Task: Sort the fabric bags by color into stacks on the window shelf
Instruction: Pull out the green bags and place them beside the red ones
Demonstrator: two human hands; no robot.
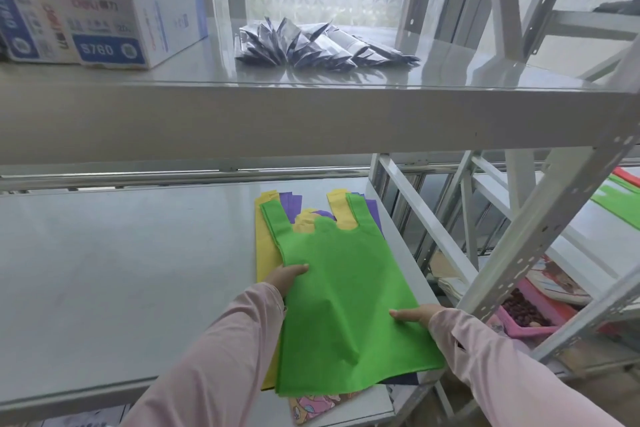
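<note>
Two pink sleeves [225, 357] come in from the bottom, and both hands are on the green bag [339, 288]. The left hand [285, 279] grips its left edge, thumb on top and fingers tucked underneath (can't see them). The right hand [415, 315] pinches the right edge the same way, thumb flat on the fabric. The green bag tops the pile at the right end of the lower shelf [121, 270]. A yellow bag [266, 246] and a purple bag [292, 204] poke out under it, plus a cartoon-print bag [315, 406] at the near edge. On the upper shelf [311, 114] sit boxes [104, 28] and foil packets [311, 45].
</note>
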